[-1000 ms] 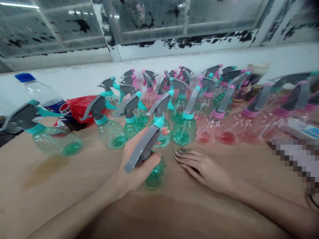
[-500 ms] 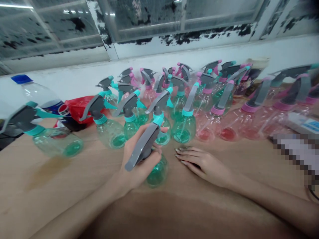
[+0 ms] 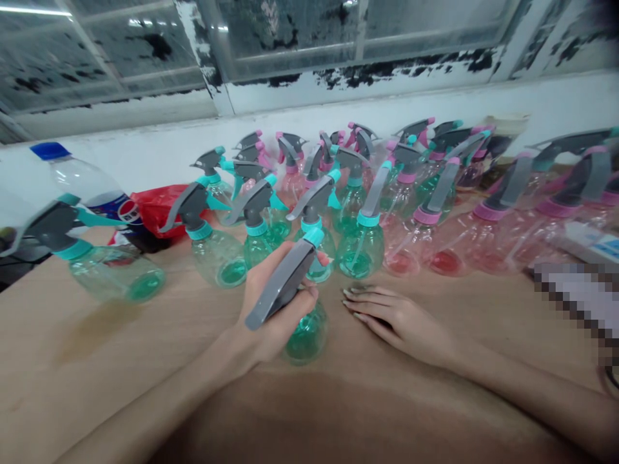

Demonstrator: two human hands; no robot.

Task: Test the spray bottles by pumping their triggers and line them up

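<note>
My left hand (image 3: 273, 299) is wrapped round the neck of a green spray bottle (image 3: 307, 335) near the middle of the table. Its grey and turquoise trigger head sticks up above my fingers, while the hand covers the collar. My right hand (image 3: 394, 316) lies flat on the table to the right of that bottle, fingers stretched out and holding nothing. Just beyond both hands stands a row of spray bottles, among them a green one (image 3: 360, 251) with a turquoise collar and a pink one (image 3: 409, 245) with a pink collar.
Several more green and pink spray bottles crowd towards the wall. At the left are a lone green spray bottle (image 3: 113, 270), a blue-capped soda bottle (image 3: 91, 180) and a red plastic bag (image 3: 162, 203). A blurred-out flat object (image 3: 575, 293) lies on the table (image 3: 193, 348) at the right.
The view has shifted slightly, moving the scene a little to the right. My left hand keeps its grip on the spray bottle, and my right hand still rests on the table.
</note>
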